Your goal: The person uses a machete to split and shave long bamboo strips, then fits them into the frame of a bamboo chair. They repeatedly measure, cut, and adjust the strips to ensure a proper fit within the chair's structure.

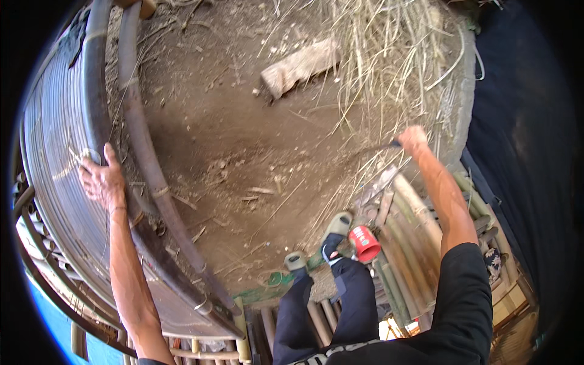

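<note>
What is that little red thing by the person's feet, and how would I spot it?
Start at the bare dirt ground and follow it down to the bamboo poles. Beside the right shoe lies a small red cup, the only bright red thing there.

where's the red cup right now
In the head view the red cup lies on its side on the bamboo poles, lower right of centre, just right of the person's right shoe.

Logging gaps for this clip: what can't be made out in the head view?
- Tool in the right hand: thin, dark, motion-blurred; its kind is unclear.
- Round woven bamboo panel under the left hand: cut off by the left rim.
- Red container by the feet: contents hidden.
- Right side: deep shadow.
</note>
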A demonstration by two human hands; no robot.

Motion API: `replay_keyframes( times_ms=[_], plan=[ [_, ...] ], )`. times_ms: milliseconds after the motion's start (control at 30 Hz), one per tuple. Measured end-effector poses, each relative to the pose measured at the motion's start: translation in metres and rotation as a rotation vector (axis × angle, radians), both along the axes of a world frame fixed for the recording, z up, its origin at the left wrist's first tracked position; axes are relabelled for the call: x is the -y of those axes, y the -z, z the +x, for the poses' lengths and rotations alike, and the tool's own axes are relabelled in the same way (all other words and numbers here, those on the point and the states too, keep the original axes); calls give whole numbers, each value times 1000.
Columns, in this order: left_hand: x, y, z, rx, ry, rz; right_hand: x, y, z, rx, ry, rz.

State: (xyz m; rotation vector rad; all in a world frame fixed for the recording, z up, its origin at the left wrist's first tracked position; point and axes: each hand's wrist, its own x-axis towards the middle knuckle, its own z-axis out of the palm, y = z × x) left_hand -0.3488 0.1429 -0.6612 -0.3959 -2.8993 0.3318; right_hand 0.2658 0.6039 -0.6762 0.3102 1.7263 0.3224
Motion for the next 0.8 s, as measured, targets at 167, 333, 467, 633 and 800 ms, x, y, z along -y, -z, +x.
replay_keyframes(
  times_ms=[167,333,467,633,800],
  plan=[
    [-1,0,0,-34,4,-26,-135,-44,-24,-879,404,812],
    [-2,-2,3,-37,17,-93,-65,-80,14,-1014,1075,161],
    [-2,-5,5,31,11,-68,113,-104,71,-1023,2115,114],
    [-1,-12,-1,120,-11,-216,262,-87,116,-564,3359,647],
    [2,-20,-21,296,43,-329,255,-47,140,-1310,3098,675]
  ],
)
